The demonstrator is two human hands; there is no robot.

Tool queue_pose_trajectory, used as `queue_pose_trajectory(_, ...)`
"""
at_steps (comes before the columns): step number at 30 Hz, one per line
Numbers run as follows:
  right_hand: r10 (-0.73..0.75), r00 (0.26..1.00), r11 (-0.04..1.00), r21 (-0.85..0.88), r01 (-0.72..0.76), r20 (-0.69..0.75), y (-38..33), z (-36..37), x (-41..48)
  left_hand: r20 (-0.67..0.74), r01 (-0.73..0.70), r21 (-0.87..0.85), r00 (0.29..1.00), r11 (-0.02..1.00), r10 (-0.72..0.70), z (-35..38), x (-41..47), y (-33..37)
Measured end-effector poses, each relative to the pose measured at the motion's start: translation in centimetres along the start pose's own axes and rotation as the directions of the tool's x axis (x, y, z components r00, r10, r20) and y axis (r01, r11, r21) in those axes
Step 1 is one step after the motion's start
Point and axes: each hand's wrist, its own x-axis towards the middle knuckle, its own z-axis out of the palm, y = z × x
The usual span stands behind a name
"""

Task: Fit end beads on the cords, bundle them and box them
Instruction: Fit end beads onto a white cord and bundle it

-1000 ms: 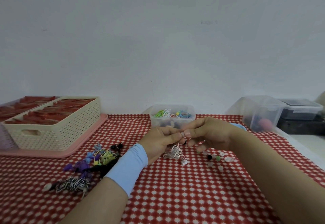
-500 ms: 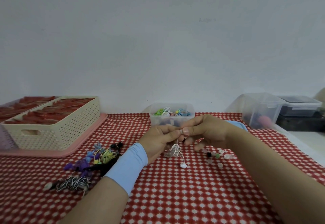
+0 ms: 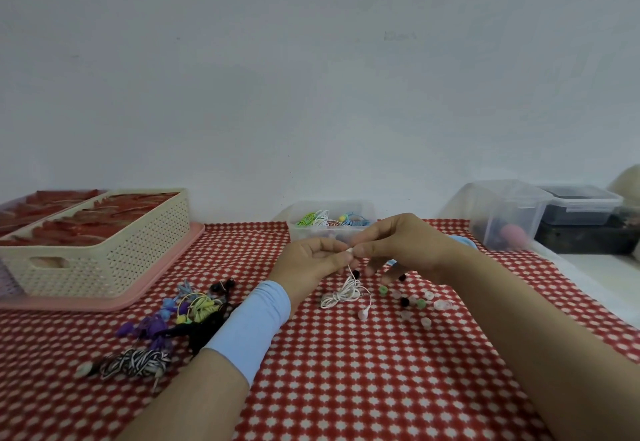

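Observation:
A thin white cord (image 3: 341,293) hangs from my fingers to the red checked cloth, where the rest lies in a loose heap; one end with a pale bead (image 3: 362,314) rests on the cloth. My left hand (image 3: 310,264) pinches the cord's upper end. My right hand (image 3: 401,246) pinches a small white bead (image 3: 349,250) against that end. Loose beads (image 3: 420,302) in green, black and clear lie under my right hand. Behind my hands stands a small clear box (image 3: 332,224) holding coloured bundled cords.
Other cords (image 3: 194,307) in yellow, blue, purple and black, plus a black-and-white striped one (image 3: 135,362), lie at left. A cream basket (image 3: 100,246) on a pink tray stands far left. Clear tubs (image 3: 505,215) and a dark lidded box (image 3: 581,203) stand at right.
Both hands stayed together at the cord's end. The hanging cord has sunk, so more of it lies on the cloth, and its beaded end shifted slightly right.

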Motion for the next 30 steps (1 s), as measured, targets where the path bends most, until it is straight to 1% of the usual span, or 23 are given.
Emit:
queue_pose_trajectory(7,-0.003,1.000,0.999,-0.034,0.004,0.015,0.1,-0.2,0.0,-0.010,-0.017,0.062,1.000,0.998,0.017,0.0,-0.1,0.0)
queue_pose_trajectory(11,0.057,0.992,0.988,0.135,-0.071,0.109,0.3,-0.7,0.0,0.040,0.001,-0.031,0.999,1.000,0.001,-0.4,0.0,0.0)
queue_pose_trajectory(12,0.068,0.989,0.985,0.151,-0.088,0.130,0.4,-0.8,0.0,0.047,0.008,-0.036,0.999,0.999,-0.006,-0.4,0.1,0.0)
queue_pose_trajectory(15,0.081,0.985,0.981,0.161,-0.106,0.152,0.8,-0.6,0.2,0.061,0.018,-0.049,0.998,0.999,-0.015,-0.4,0.2,-0.2)
queue_pose_trajectory(20,0.088,0.989,0.986,0.133,-0.104,0.118,0.8,-0.1,0.4,0.066,0.018,-0.037,0.998,0.999,-0.016,-0.5,0.0,0.0)
queue_pose_trajectory(23,0.081,0.986,0.984,0.145,-0.102,0.149,0.6,-0.1,0.3,0.086,0.028,-0.080,0.996,0.996,-0.022,-0.8,-0.1,0.4)
queue_pose_trajectory(25,0.074,0.981,0.976,0.187,-0.108,0.181,0.5,-0.2,0.3,0.093,0.025,-0.109,0.996,0.994,-0.015,-0.7,0.0,0.6)
queue_pose_trajectory(28,0.070,0.982,0.967,0.229,-0.110,0.178,0.4,-0.7,0.1,0.047,-0.016,-0.091,0.999,0.996,0.020,-0.7,0.0,1.0)
queue_pose_trajectory(30,0.069,0.987,0.978,0.184,-0.095,0.144,0.4,-1.0,0.1,0.009,-0.055,-0.029,0.998,0.998,0.055,-0.8,0.0,1.1)
